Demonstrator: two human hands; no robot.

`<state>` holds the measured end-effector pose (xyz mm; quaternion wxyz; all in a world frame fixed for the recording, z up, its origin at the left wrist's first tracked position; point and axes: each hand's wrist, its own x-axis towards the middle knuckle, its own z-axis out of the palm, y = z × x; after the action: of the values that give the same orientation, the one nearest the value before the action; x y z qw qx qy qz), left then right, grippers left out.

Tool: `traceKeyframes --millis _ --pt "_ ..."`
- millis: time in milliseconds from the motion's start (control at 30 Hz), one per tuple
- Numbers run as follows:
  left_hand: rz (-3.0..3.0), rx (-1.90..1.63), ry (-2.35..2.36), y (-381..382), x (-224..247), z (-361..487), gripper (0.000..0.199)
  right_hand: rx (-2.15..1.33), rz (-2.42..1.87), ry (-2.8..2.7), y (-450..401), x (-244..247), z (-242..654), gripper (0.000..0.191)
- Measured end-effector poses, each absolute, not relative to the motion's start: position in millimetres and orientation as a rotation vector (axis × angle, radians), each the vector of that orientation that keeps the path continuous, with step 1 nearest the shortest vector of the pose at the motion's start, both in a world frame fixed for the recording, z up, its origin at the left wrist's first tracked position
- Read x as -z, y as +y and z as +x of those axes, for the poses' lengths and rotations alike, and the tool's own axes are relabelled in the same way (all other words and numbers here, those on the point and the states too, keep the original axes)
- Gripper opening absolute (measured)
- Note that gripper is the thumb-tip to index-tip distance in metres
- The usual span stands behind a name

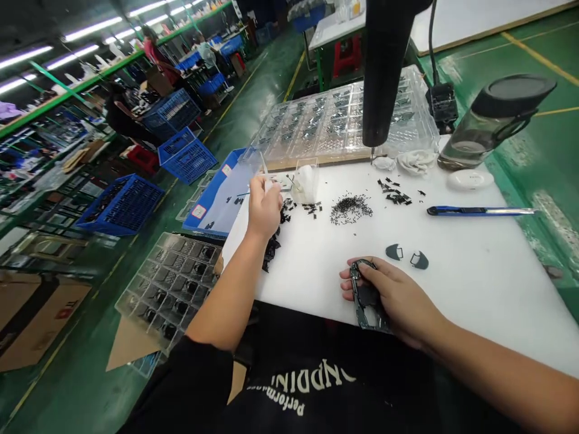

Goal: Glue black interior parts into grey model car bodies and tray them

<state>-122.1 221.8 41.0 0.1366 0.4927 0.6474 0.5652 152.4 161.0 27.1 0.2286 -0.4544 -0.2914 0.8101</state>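
My right hand holds a dark plastic housing with openings, low over the front edge of the white table. My left hand is closed around a thin tool, its tip beside a small clear box with white material inside. A pile of tiny black screws lies mid-table, with small black pieces behind it to the right. Two dark curved parts rest just beyond my right hand. More black pieces lie near my left forearm.
A black screwdriver hangs above the table's back. Behind it is a clear compartment tray. A bottle and a blue cutter are at the right. A blue bin and another parts tray stand left. People work in the background.
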Motion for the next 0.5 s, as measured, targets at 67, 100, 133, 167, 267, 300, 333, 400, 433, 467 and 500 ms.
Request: traceKeyframes --millis 67,100,133,167,267,300,333,400,433,467,500 --pt "1.279 -1.647 1.680 214 -33 -114 0.013 -2.234 -1.235 -0.819 161 -26 154 0.016" --pt "1.241 -1.636 1.643 211 -29 -110 0.013 -2.234 -1.223 -0.827 161 -25 154 0.016" --pt "1.249 -1.613 1.654 209 -25 -107 0.013 -2.231 -1.207 -0.831 160 -24 155 0.015" --pt "1.286 -1.589 1.695 208 -21 -104 0.015 -2.232 -1.188 -0.831 160 -24 155 0.015" --pt "1.437 -1.514 1.848 204 -11 -100 0.019 -2.235 -1.159 -0.814 160 -22 155 0.015" --pt "1.469 -1.491 1.878 203 -9 -100 0.020 -2.244 -1.161 -0.810 160 -22 154 0.015" --pt "1.488 -1.469 1.900 202 -7 -100 0.021 -2.251 -1.167 -0.803 161 -23 154 0.015" --pt "1.517 -1.437 1.950 200 -4 -102 0.022 -2.266 -1.168 -0.777 161 -23 153 0.014" --pt "1.539 -1.419 1.982 200 -3 -102 0.021 -2.274 -1.159 -0.760 161 -23 153 0.013" --pt "1.563 -1.388 2.014 199 -2 -103 0.021 -2.280 -1.150 -0.745 162 -23 153 0.013" --pt "1.584 -1.345 2.041 199 -1 -103 0.020 -2.285 -1.140 -0.735 162 -23 153 0.013"
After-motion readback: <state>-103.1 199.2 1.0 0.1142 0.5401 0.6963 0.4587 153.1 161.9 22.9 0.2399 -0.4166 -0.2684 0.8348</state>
